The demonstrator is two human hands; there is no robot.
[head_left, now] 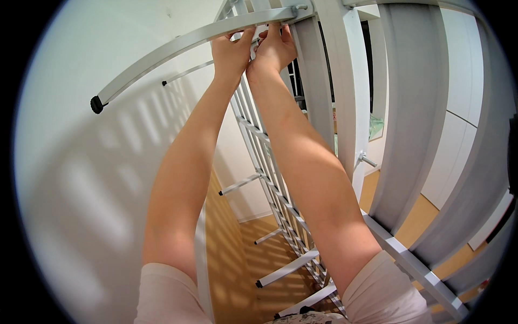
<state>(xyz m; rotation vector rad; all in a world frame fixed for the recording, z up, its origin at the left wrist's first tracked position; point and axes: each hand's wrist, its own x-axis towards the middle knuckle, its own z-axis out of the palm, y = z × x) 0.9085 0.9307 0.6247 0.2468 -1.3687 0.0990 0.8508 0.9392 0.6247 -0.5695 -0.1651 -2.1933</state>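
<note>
Both my arms reach up to the top of a tall white metal rack (270, 178) that stands against a white wall. My left hand (232, 51) grips the underside of a long white bar (178, 46) that juts out leftward and ends in a black cap (96, 105). My right hand (275, 47) is beside it, fingers curled around the same bar close to its joint (295, 11) with the rack frame. The fingertips of both hands are partly hidden behind the bar.
Several short white pegs (240, 184) stick out of the rack lower down. Wide white slats (410, 108) curve down on the right. Behind them are a door with a handle (366, 159) and white cabinets (458, 119). The floor (237, 259) is wood.
</note>
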